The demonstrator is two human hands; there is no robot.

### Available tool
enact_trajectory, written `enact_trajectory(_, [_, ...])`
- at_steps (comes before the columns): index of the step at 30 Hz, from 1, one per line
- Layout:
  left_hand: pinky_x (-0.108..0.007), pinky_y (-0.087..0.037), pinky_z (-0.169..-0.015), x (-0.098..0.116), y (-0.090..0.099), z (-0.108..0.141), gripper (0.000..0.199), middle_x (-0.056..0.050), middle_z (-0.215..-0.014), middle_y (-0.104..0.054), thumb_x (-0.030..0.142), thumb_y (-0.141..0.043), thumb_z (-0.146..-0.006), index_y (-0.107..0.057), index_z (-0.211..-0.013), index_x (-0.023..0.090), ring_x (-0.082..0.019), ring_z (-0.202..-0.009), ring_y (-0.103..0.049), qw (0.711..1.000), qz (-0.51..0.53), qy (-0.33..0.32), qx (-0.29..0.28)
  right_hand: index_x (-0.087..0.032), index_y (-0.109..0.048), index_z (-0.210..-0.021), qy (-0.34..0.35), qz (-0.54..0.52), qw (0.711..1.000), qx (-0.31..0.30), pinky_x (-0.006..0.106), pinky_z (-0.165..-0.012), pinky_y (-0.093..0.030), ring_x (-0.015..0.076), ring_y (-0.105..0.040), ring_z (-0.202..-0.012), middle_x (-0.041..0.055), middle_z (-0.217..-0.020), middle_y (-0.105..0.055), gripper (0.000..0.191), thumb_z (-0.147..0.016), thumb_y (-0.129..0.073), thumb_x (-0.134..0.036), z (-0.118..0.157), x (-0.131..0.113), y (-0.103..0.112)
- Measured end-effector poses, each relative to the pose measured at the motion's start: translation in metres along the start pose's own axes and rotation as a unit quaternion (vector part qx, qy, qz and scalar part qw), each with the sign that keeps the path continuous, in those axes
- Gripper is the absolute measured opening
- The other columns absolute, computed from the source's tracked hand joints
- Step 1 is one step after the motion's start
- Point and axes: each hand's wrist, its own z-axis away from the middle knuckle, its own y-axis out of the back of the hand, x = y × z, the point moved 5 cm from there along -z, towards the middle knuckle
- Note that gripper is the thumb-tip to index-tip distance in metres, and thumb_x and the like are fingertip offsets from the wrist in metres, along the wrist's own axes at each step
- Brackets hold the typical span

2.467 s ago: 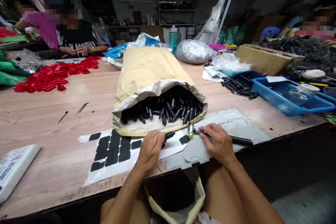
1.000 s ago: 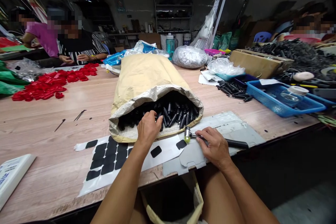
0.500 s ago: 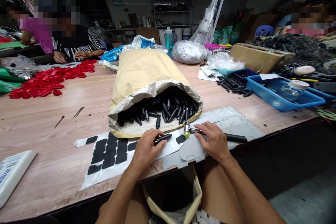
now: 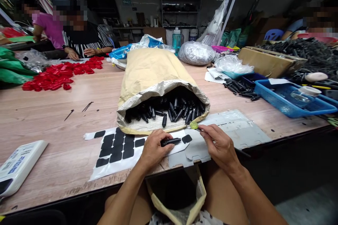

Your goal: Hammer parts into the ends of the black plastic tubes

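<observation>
Between the thumb and fingers of my left hand is a black pen-like tube, held low over a white sheet of black stickers. My right hand grips a small hammer by its shaft near the head; the yellow-green hammer face is turned up toward me. Most of its dark handle is hidden behind that hand. A grey board lies under the right hand. Just beyond both hands, a tan paper sack lies on its side, its mouth showing many black tubes.
Red pieces are heaped at the left, near two co-workers. A white device sits front left. At the right stand a blue basket, loose black parts and a cardboard box. An open sack hangs below the table edge.
My right hand has taken up the hammer, turning its head so the yellow-green face shows. My left hand still holds the black tube. The whole view has shifted slightly.
</observation>
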Motion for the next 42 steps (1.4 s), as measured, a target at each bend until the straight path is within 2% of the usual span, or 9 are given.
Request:
enact_trajectory(3, [-0.034, -0.042, -0.085, -0.001, -0.001, -0.001, 0.014, -0.001, -0.090, -0.066, 0.022, -0.073, -0.079, -0.073, -0.093, 0.023, -0.022, -0.094, -0.057, 1.000, 0.010, 0.000, 0.004, -0.028, -0.066, -0.124, 0.007, -0.053, 0.998, -0.046, 0.031, -0.086, -0.054, 0.0174, -0.066, -0.096, 0.0047, -0.102, -0.070, 0.030, -0.099, -0.051, -0.020, 0.000, -0.026, -0.011])
enact_trajectory(6, [-0.034, -0.042, -0.086, -0.002, -0.001, -0.002, 0.013, -0.001, -0.089, -0.066, 0.022, -0.074, -0.078, -0.073, -0.092, 0.023, -0.022, -0.094, -0.057, 1.000, 0.011, 0.005, 0.005, -0.028, -0.068, -0.123, 0.027, -0.035, 0.997, -0.064, 0.030, -0.081, -0.054, 0.0171, -0.065, -0.090, 0.0044, -0.094, -0.068, 0.032, -0.099, -0.049, -0.018, 0.002, -0.044, -0.023])
enact_trajectory(12, [-0.032, -0.042, -0.080, 0.001, 0.000, -0.002, 0.005, 0.000, -0.083, -0.062, 0.024, -0.075, -0.080, -0.071, -0.079, 0.022, -0.020, -0.088, -0.055, 1.000, 0.007, 0.013, 0.000, -0.028, -0.066, -0.128, 0.062, 0.003, 0.996, -0.065, 0.030, -0.078, -0.052, 0.0175, -0.062, -0.088, 0.0051, -0.092, -0.065, 0.041, -0.096, -0.048, -0.009, 0.011, -0.055, -0.034])
enact_trajectory(15, [-0.032, -0.042, -0.082, 0.001, 0.000, -0.001, 0.004, 0.000, -0.084, -0.063, 0.023, -0.075, -0.079, -0.073, -0.083, 0.023, -0.020, -0.089, -0.056, 1.000, 0.006, 0.015, 0.008, -0.029, -0.068, -0.126, 0.055, 0.017, 0.996, -0.071, 0.029, -0.077, -0.052, 0.0173, -0.062, -0.087, 0.0048, -0.091, -0.065, 0.042, -0.096, -0.047, -0.009, 0.013, -0.050, -0.033])
enact_trajectory(20, [-0.033, -0.043, -0.085, -0.001, -0.001, -0.001, 0.012, 0.000, -0.086, -0.066, 0.021, -0.075, -0.078, -0.075, -0.089, 0.024, -0.021, -0.092, -0.057, 1.000, 0.009, 0.016, 0.011, -0.030, -0.066, -0.130, 0.027, -0.004, 1.000, -0.012, 0.032, -0.078, -0.053, 0.0180, -0.063, -0.087, 0.0051, -0.093, -0.067, 0.040, -0.097, -0.050, -0.013, 0.012, -0.042, -0.018])
enact_trajectory(26, [-0.033, -0.043, -0.083, 0.000, 0.000, 0.000, 0.011, -0.001, -0.086, -0.066, 0.024, -0.073, -0.079, -0.075, -0.090, 0.024, -0.022, -0.090, -0.057, 1.000, 0.003, 0.009, 0.013, -0.029, -0.069, -0.123, 0.009, -0.002, 0.999, -0.037, 0.030, -0.079, -0.053, 0.0173, -0.064, -0.088, 0.0043, -0.092, -0.068, 0.034, -0.099, -0.050, -0.016, 0.015, -0.035, -0.021])
enact_trajectory(32, [-0.035, -0.041, -0.087, 0.002, 0.002, 0.000, 0.020, -0.003, -0.093, -0.067, 0.038, -0.059, -0.095, -0.074, -0.094, 0.025, -0.022, -0.096, -0.057, 1.000, 0.018, 0.000, -0.017, -0.028, -0.070, -0.120, -0.006, 0.037, 0.999, 0.000, 0.032, -0.085, -0.052, 0.0187, -0.065, -0.094, 0.0043, -0.099, -0.070, 0.027, -0.098, -0.054, -0.021, 0.007, -0.001, -0.005])
enact_trajectory(37, [-0.034, -0.039, -0.082, -0.002, 0.001, -0.001, 0.041, -0.001, -0.084, -0.060, 0.040, -0.040, -0.105, -0.061, -0.076, 0.021, -0.020, -0.086, -0.054, 1.000, -0.015, 0.001, -0.018, -0.026, -0.073, -0.109, 0.025, 0.087, 0.996, -0.026, 0.033, -0.081, -0.049, 0.0190, -0.061, -0.088, 0.0039, -0.092, -0.068, 0.021, -0.097, -0.057, -0.022, 0.008, 0.027, -0.009])
enact_trajectory(42, [-0.034, -0.038, -0.081, -0.003, -0.001, 0.000, 0.044, 0.000, -0.080, -0.054, 0.041, -0.033, -0.107, -0.047, -0.070, 0.021, -0.019, -0.083, -0.050, 1.000, -0.020, 0.003, -0.001, -0.025, -0.073, -0.107, 0.021, 0.092, 0.995, -0.029, 0.034, -0.081, -0.047, 0.0196, -0.059, -0.088, 0.0041, -0.092, -0.067, 0.020, -0.096, -0.057, -0.022, 0.010, 0.032, -0.012])
